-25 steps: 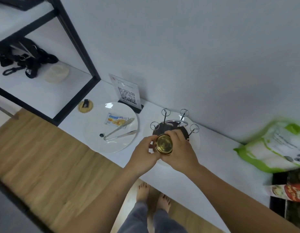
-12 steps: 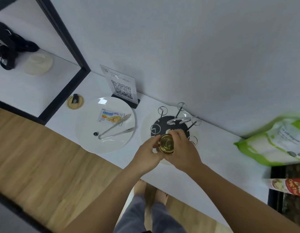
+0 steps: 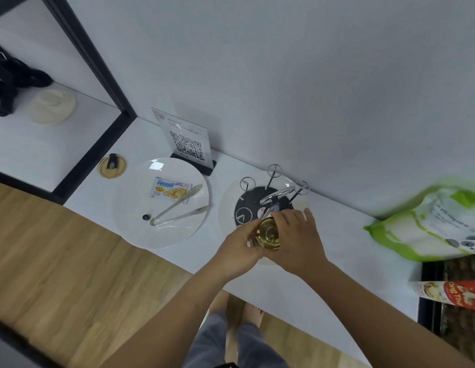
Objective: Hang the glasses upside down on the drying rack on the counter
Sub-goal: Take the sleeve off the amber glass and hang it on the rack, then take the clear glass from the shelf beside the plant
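On the white desk (image 3: 324,274), both hands, left hand (image 3: 237,251) and right hand (image 3: 297,241), wrap around one glass (image 3: 268,234) over the drying rack (image 3: 268,200); its sides are hidden.

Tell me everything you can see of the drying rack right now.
The rack stands on the white counter by the wall. It has a round pale tray base with a dark disc in the middle, and thin metal prongs rising from it, each tipped with a small ring. A curved chrome handle sits at the centre. The visible prongs are bare. Both hands hold a gold-tinted glass over its near edge, hiding that part.
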{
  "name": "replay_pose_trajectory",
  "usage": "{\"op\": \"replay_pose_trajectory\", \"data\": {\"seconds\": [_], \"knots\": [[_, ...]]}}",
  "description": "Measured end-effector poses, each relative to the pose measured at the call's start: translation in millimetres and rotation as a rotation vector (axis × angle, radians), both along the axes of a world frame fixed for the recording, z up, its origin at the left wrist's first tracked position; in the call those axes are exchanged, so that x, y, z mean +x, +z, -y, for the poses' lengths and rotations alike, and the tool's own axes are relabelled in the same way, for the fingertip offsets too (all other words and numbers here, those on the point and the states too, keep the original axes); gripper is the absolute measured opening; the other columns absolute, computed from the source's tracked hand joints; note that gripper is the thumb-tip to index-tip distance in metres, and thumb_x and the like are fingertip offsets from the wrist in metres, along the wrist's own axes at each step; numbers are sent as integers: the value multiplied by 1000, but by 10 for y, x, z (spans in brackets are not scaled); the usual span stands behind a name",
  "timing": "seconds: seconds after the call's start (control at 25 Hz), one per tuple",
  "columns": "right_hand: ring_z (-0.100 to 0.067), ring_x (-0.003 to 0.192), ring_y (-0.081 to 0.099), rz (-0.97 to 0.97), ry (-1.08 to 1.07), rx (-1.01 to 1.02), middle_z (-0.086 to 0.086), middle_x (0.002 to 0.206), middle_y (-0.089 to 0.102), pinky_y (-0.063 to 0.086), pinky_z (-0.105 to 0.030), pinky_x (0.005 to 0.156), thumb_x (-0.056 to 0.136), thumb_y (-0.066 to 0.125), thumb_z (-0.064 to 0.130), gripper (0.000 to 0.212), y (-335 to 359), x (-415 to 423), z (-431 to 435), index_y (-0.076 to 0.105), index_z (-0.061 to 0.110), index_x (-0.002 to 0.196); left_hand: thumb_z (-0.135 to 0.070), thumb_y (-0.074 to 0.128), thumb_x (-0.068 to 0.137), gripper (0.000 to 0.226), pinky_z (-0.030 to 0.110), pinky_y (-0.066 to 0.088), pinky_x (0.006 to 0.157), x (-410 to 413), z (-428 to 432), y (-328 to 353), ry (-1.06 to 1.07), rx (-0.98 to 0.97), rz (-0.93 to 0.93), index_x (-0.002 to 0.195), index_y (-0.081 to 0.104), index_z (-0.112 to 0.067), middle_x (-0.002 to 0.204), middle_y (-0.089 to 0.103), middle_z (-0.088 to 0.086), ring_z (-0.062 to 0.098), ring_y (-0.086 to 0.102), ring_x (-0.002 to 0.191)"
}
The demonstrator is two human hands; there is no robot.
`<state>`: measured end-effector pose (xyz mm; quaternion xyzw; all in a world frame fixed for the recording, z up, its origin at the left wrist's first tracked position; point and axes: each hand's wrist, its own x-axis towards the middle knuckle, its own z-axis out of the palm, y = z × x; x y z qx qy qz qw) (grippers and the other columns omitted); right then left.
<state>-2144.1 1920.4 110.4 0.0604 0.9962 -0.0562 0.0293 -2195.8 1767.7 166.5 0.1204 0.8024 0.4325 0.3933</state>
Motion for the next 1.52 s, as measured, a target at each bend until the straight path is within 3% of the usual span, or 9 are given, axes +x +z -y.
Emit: {"op": "replay_pose_trajectory", "data": {"seconds": [0.16,0.32,0.44,0.6,0.76,0.92,1.08,1.28,1.52], "knots": [[-30,106,64,50,0,-32,-7,110,69,41,-57,101,55,81,66,81,7,19,-16,61,15,115,-8,64,86,50,8,33,76,3,28,2,-17,-12,-8,132,53,-25,113,49,-12,8,45,108],[-32,116,59,80,22,-41,-10,120,65,35,-57,106,56,81,62,87,27,44,-23,57,13,124,-9,63,85,42,10,35,78,20,62,-6,-17,1,-15,116,52,-35,110,51,-14,9,47,108],[-32,126,51,120,35,-36,-10,131,58,33,-59,107,59,73,70,96,120,44,-12,48,16,134,-11,62,87,42,9,35,77,25,119,59,11,10,-23,123,53,-30,103,49,-21,8,45,105],[-30,120,56,2,104,-82,-6,127,61,47,-52,99,65,64,68,83,420,-6,-18,52,19,130,-17,61,89,52,23,42,94,-41,203,231,94,-28,-52,138,47,-28,141,50,-8,11,51,119],[-31,115,60,-196,149,-123,-8,123,63,49,-50,96,70,68,50,66,863,-207,25,58,14,125,-21,59,91,55,15,35,100,-130,315,578,82,-79,-316,143,42,-27,152,43,-4,8,46,126],[-31,118,60,-322,197,-146,-11,128,63,47,-51,99,74,73,42,62,1174,-411,101,60,13,127,-30,53,93,64,32,21,117,-191,559,972,-60,-268,-719,152,28,-28,163,21,-6,15,23,148],[-31,124,55,-371,325,-199,-10,134,59,41,-52,104,77,70,44,62,1383,-651,369,55,16,131,-25,58,81,64,37,34,108,-133,933,1286,3,-349,-935,144,41,-21,154,41,7,30,43,140],[-29,116,61,-408,449,-304,-7,128,63,47,-49,98,74,73,47,61,1587,-861,1040,55,20,126,-32,50,94,67,30,16,120,-25,1473,1428,132,-453,-910,154,21,-27,165,13,-6,15,14,151],[-23,121,55,-435,590,-335,-4,129,61,47,-52,101,78,64,45,55,1784,-1039,1818,56,21,127,-34,47,95,66,27,12,121,-113,2168,1536,244,-416,-964,154,20,-30,165,10,-10,10,9,151]]}}
